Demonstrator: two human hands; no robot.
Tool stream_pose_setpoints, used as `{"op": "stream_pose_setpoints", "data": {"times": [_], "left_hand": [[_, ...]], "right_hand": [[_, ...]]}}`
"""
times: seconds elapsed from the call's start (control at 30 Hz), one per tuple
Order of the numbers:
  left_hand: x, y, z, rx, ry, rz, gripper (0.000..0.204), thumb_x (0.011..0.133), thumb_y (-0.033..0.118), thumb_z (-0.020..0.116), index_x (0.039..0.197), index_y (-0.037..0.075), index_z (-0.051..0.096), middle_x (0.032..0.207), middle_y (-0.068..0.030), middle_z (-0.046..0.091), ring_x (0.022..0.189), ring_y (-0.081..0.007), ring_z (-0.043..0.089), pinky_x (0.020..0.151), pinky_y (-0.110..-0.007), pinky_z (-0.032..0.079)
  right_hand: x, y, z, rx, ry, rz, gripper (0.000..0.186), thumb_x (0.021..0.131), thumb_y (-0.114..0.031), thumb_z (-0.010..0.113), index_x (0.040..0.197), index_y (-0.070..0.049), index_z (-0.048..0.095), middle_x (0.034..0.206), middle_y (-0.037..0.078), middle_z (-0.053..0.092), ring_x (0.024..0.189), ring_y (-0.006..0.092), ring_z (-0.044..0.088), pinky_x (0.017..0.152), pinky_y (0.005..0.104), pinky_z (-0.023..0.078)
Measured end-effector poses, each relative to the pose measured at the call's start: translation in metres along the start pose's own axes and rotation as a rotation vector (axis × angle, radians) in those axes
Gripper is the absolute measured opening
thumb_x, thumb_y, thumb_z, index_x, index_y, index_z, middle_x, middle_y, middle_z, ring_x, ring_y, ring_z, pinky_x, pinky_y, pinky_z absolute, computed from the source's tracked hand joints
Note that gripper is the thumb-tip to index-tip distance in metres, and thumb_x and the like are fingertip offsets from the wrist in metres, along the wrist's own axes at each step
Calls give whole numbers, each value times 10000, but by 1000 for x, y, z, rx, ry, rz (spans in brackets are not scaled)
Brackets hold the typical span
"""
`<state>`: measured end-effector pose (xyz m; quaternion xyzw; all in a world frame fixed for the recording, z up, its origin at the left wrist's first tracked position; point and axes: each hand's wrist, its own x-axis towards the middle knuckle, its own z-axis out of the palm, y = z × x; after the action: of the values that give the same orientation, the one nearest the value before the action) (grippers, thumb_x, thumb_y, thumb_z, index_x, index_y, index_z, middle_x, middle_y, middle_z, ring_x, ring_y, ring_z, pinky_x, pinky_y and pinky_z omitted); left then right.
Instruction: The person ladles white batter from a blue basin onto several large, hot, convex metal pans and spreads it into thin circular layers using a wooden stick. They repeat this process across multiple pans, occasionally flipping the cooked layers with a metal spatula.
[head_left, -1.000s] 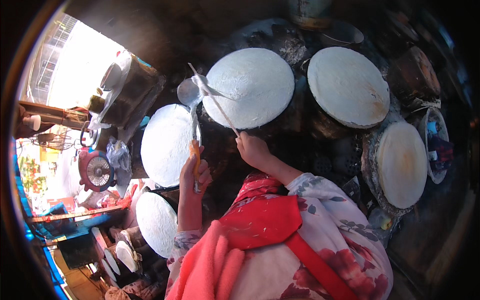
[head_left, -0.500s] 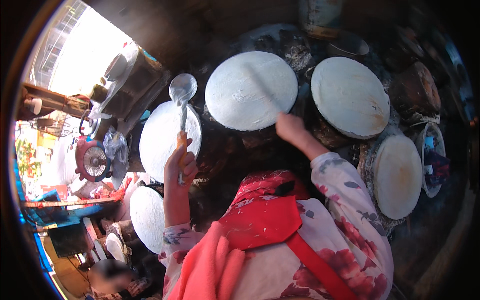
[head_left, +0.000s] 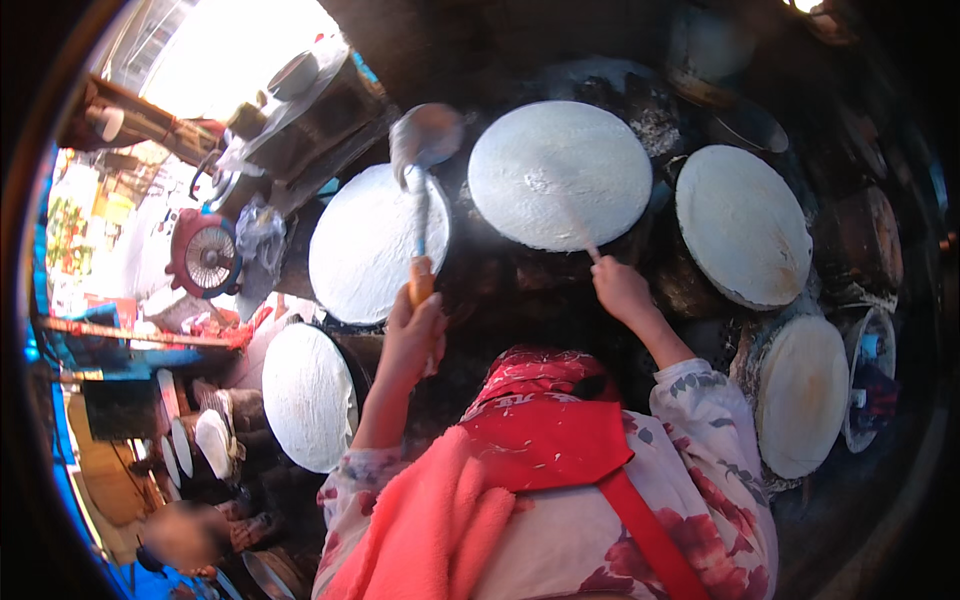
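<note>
My left hand (head_left: 415, 330) is closed round the orange handle (head_left: 420, 280) of a batter-coated metal ladle (head_left: 430, 135), whose bowl is raised at the upper edge of the left-centre round griddle (head_left: 365, 255), covered in white batter. My right hand (head_left: 625, 295) grips a thin stick (head_left: 590, 245), blurred where it crosses the white-coated centre griddle (head_left: 550, 165). Another round griddle with a pale layer (head_left: 740, 225) is to the right of that hand. A red apron (head_left: 545, 450) and a pink towel (head_left: 440, 520) are on my body below.
More coated round griddles stand at lower left (head_left: 305, 395) and lower right (head_left: 800, 395). Leftward are a small red fan (head_left: 205, 250), a plastic bag (head_left: 260, 250) and pots (head_left: 293, 75). A person (head_left: 180, 535) is at lower left. A bucket (head_left: 705, 55) stands at the back.
The view has shifted, so the surroundings sit differently. My right hand and stick have moved rightward over the centre griddle. The ladle has swung away from the stick it was beside earlier.
</note>
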<state>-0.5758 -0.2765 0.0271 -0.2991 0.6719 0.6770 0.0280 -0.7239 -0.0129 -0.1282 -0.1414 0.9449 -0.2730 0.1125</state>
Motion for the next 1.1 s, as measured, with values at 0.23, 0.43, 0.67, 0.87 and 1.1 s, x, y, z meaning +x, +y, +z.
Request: {"op": "stream_pose_setpoints", "data": {"times": [0.23, 0.43, 0.67, 0.87, 1.1], "left_hand": [[88, -58, -36, -961, -444, -255, 324, 953, 223, 458, 1225, 49, 436, 653, 11, 390, 427, -79, 354, 397, -219, 331], [51, 10, -39, -1367, -879, -193, 420, 993, 211, 342, 1336, -28, 310, 660, 0, 395, 397, -55, 376, 369, -192, 354], [63, 6, -26, -625, -455, 116, 415, 980, 236, 400, 1324, 11, 347, 622, 24, 362, 374, -44, 311, 334, -187, 278], [55, 18, -47, -1109, -673, -169, 386, 998, 204, 346, 1317, -15, 352, 647, 11, 379, 396, -49, 351, 359, -186, 297], [21, 24, -64, -1067, -561, -123, 388, 999, 191, 343, 1328, -15, 334, 653, 2, 380, 404, -58, 366, 357, -202, 304]], "right_hand": [[-25, 9, 23, 22, 64, 35, 270, 918, -291, 464, 864, -34, 528, 794, 228, 618, 772, 431, 590, 657, 537, 451], [-32, 21, 17, 62, 199, 157, 280, 920, -293, 465, 857, -27, 526, 797, 218, 624, 775, 430, 591, 663, 531, 448], [-36, 19, 22, 3, 189, 80, 273, 909, -308, 475, 841, -47, 517, 748, 222, 615, 726, 430, 594, 639, 544, 453], [-44, -6, 20, -171, 62, 73, 226, 905, -278, 479, 872, -57, 517, 692, 178, 638, 672, 362, 642, 607, 479, 501], [-48, -27, 21, -117, 41, -43, 228, 905, -267, 490, 828, -53, 510, 668, 193, 630, 663, 353, 646, 591, 470, 502]]}}
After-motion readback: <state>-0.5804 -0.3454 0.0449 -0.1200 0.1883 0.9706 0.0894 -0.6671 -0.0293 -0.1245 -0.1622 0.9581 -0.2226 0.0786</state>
